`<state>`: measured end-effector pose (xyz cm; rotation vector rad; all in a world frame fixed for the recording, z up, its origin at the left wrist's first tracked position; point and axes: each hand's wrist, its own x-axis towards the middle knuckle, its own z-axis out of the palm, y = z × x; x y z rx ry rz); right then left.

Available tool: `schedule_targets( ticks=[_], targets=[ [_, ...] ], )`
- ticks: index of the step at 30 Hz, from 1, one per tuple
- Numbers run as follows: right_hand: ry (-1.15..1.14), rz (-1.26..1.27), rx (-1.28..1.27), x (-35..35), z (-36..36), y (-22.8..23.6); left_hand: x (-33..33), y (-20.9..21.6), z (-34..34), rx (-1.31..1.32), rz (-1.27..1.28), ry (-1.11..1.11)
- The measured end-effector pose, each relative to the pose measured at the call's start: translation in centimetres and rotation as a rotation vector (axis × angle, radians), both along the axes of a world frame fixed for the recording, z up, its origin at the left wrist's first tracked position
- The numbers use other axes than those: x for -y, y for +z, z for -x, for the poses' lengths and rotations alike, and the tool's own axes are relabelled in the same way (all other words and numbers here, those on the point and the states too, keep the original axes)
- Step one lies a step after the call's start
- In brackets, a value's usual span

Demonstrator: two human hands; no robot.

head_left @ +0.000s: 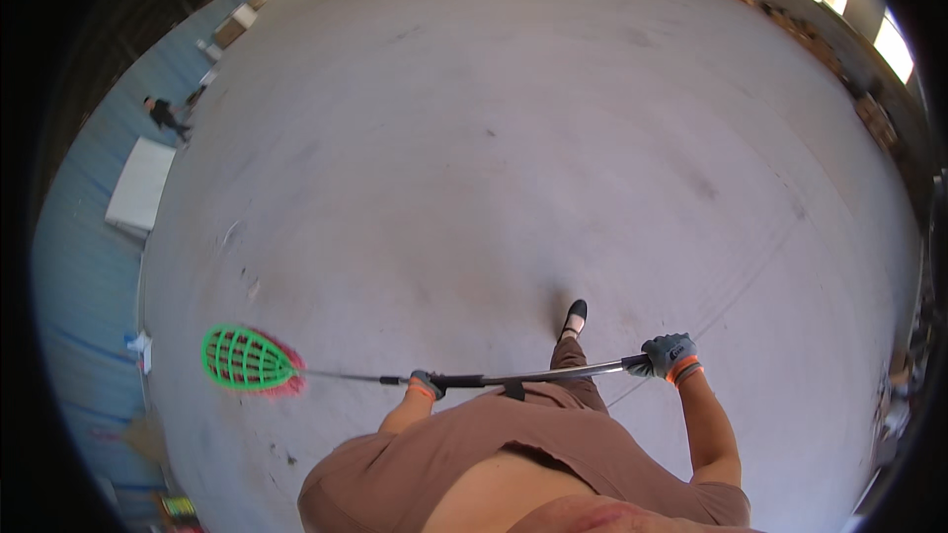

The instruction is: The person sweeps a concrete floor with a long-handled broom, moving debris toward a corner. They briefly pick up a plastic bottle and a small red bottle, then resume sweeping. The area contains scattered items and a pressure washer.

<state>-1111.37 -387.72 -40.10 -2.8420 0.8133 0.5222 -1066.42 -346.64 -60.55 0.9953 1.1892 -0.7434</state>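
A long-handled mop [580,371] lies crosswise in front of my body, its silver pole fitted with black sleeves. At its left end is a green, oval lattice cage [242,357], with red fringe showing through and behind it. My left hand [427,382], in a grey glove with an orange cuff, is closed round the pole near the black sleeve. Farther right, my right hand [670,353], gloved the same way, is wrapped round the handle's end. Whether the mop head touches the floor, I cannot tell.
Grey concrete floor [474,138] spreads ahead, and one of my feet [575,318] is stepping forward. A blue wall [84,266] runs along the left, with a white panel [141,183] beside it. A person [163,116] in dark clothes is farther off. Stacked items [874,121] line the right.
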Motion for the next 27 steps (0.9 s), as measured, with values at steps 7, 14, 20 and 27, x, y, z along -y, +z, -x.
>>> schedule_targets(
  ticks=[7,14,20,27],
  targets=[
    [0.06,-0.041,0.038,5.5,-7.8,-6.5,2.5,-1.2,-6.5,0.036,-0.011,0.057],
    [0.126,-0.044,-0.041,9.5,-14.5,-11.5,3.2,-7.3,-8.1,0.016,-0.03,0.165],
    [0.148,-0.008,-0.024,9.9,-22.9,-10.8,2.3,-11.3,-15.6,0.045,0.062,0.489],
    [0.051,0.06,0.027,-0.9,-19.1,-10.6,-3.6,-10.8,-14.5,-0.069,-0.042,0.21]
  ],
)
